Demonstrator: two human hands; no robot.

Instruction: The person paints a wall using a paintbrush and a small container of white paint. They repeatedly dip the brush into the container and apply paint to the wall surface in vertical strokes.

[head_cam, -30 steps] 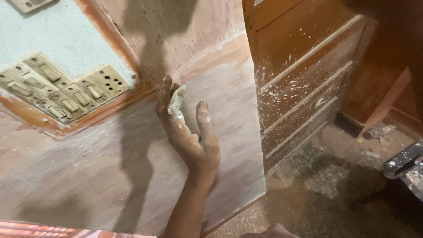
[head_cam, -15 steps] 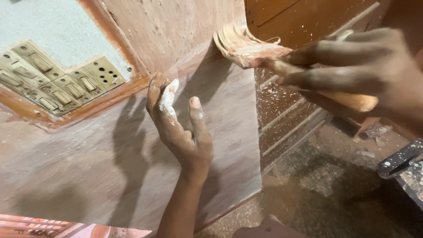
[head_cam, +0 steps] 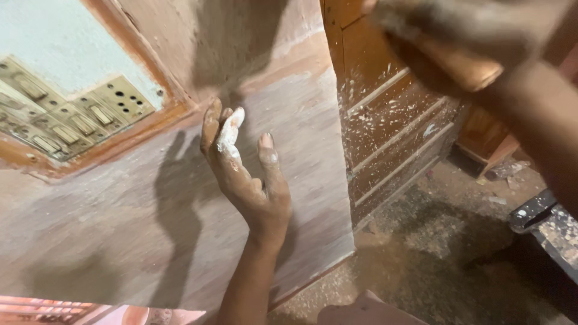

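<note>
White putty [head_cam: 230, 133] sits smeared on the fingertips of the left hand [head_cam: 247, 174], nearest to view. That hand is raised, palm open, fingers spread and slightly curled, thumb apart, gripping nothing; the fingertips lie against the reddish sanded wall panel [head_cam: 120, 216]. Right hand [head_cam: 481, 36] is at top right, blurred, closed around a wooden handle [head_cam: 463, 63]; what the handle belongs to cannot be told. Farther left, a switch board [head_cam: 66, 114] is set in the wall. Beyond, a brown wooden door [head_cam: 391, 120] is speckled with white flecks. Dusty floor [head_cam: 433, 253] below.
</note>
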